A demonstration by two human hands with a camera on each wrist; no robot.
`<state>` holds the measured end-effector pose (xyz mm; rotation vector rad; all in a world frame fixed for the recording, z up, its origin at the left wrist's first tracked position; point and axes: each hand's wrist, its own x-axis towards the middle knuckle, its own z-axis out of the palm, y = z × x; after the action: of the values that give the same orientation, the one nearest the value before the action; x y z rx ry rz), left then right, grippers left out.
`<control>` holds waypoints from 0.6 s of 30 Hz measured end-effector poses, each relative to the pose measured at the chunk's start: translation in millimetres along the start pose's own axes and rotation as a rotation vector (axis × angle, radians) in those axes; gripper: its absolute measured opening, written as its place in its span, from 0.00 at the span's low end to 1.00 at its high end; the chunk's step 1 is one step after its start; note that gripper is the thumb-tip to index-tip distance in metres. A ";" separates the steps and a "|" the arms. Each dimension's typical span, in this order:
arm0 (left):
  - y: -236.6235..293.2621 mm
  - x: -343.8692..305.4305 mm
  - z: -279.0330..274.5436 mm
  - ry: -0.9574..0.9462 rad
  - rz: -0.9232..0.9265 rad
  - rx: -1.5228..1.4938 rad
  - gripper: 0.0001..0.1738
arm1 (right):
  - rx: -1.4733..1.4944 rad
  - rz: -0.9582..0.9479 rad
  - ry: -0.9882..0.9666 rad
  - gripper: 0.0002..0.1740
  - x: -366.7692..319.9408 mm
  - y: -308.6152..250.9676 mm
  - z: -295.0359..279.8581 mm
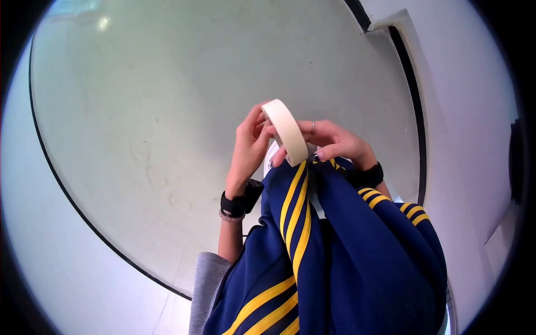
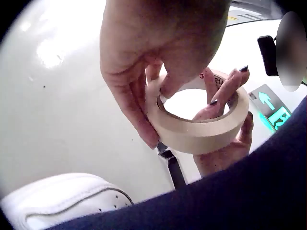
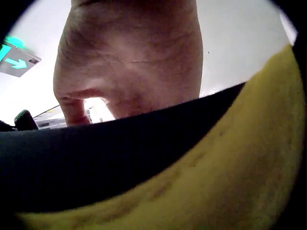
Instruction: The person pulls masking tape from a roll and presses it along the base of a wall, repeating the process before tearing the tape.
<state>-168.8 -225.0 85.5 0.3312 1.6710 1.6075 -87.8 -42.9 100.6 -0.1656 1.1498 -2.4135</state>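
A roll of cream masking tape [image 1: 290,134] is held up between both hands over the lap. My left hand [image 1: 251,139] grips its far left side; in the left wrist view the thumb is inside the ring and the fingers lie along the outside. From the other side my right hand [image 1: 340,142] holds the roll, with fingers [image 2: 230,91] passing through the ring and the thumb outside. In the right wrist view the palm [image 3: 129,62] shows, while navy cloth hides the fingertips and the tape.
Navy trousers [image 1: 368,245] with yellow stripes cover the legs close under the hands. A white shoe [image 2: 72,201] stands on the grey floor [image 1: 139,134]. White walls with a black skirting strip [image 1: 410,89] border the floor. A green-lit arrow sign [image 2: 271,108] is behind.
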 end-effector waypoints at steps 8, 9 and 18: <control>1.0 1.7 -1.1 0.073 0.016 -0.052 0.19 | -0.012 0.109 0.065 0.30 6.2 -0.4 4.9; -0.4 1.5 -2.2 0.073 0.016 -0.050 0.19 | -0.011 0.107 0.065 0.30 6.6 -0.7 5.4; -9.1 2.7 0.8 0.147 0.074 0.088 0.19 | -0.123 0.139 0.343 0.30 6.9 5.2 5.2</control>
<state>-167.2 -224.1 76.2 0.3290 1.8643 1.6493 -90.5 -52.5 99.4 0.2917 1.4087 -2.3046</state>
